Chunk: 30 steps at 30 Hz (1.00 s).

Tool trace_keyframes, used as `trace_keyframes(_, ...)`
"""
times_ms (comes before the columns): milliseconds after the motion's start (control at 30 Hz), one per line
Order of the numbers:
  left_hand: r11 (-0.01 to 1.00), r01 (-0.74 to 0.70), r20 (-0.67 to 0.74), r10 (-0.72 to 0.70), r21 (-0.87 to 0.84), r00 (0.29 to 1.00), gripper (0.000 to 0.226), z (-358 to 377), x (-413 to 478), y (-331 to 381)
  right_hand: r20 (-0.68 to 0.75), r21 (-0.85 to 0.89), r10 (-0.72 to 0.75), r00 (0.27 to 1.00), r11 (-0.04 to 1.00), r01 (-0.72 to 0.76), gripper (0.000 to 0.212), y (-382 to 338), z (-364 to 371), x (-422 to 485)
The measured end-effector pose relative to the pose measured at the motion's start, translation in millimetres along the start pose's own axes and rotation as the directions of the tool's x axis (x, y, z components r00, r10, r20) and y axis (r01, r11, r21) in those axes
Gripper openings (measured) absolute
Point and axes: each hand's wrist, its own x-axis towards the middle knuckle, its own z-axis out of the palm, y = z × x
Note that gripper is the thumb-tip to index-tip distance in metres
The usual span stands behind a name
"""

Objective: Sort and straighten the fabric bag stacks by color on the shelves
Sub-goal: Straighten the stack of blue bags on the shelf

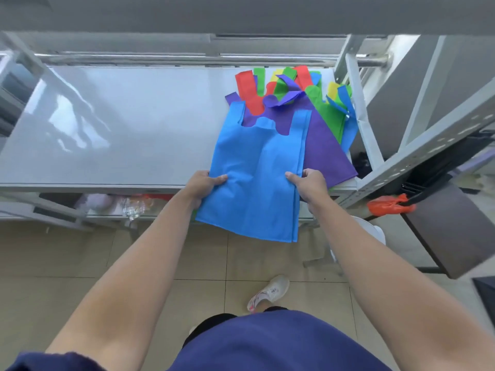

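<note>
Gripping the light-blue fabric bag (pixel 254 167) by its sides, left hand (pixel 202 184) and right hand (pixel 310 184) are holding it over the shelf (pixel 112 124) edge (mixed-colour pile (pixel 308 92) behind).

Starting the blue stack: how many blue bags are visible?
2. One blue bag in the left hand and right hand at the shelf front; the other blue bag at the pile's right edge. More may be hidden.

The person wears a dark blue short-sleeved shirt (pixel 281 344), its left sleeve (pixel 53 361) just in view. Both arms are bare down to the left hand (pixel 203 187) and right hand (pixel 310 187). Below the hem shows black legwear (pixel 211 321), and one foot wears a white sneaker (pixel 270 291) with pink-red markings.
</note>
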Motion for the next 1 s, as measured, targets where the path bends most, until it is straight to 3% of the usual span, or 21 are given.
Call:
trace_keyframes(233, 0.983, -0.024, 0.003, 0.025, -0.182, 1.000, 0.022, -115.0, -58.7, -57.2, 0.060, 0.008, -0.061, 0.996, 0.998, 0.061, 0.030, -3.0, 96.5, -68.4)
trace_keyframes(467, 0.955, -0.068, -0.132, 0.030, -0.287, 0.991, 0.032, -244.4, -119.4, -114.1, 0.146, -0.022, -0.166, 0.975, 0.985, 0.171, 0.019, -38.6, 223.4, -141.0)
trace_keyframes(633, 0.933, -0.042, -0.051, 0.026, -0.357, 0.998, 0.036, -316.9, -138.8, -129.5, 0.224, -0.087, -0.173, 0.959, 0.977, 0.197, 0.023, -68.5, 288.9, -151.2)
trace_keyframes(767, 0.955, -0.060, 0.003, 0.063, -0.291, 0.998, 0.031, -352.3, -121.1, -126.2, 0.273, -0.101, -0.196, 0.942, 0.968, 0.231, 0.019, -106.0, 336.2, -132.4)
trace_keyframes(833, 0.955, -0.130, -0.087, 0.111, -0.266, 0.990, 0.023, -371.8, -97.3, -115.8, 0.282, -0.075, -0.213, 0.936, 0.967, 0.243, 0.019, -124.1, 358.3, -114.1)
trace_keyframes(1000, 0.950, -0.208, -0.209, 0.160, -0.233, 0.965, 0.042, -436.4, -27.8, -62.2, 0.283, -0.012, -0.257, 0.924, 0.962, 0.272, 0.019, -178.3, 413.8, -63.7)
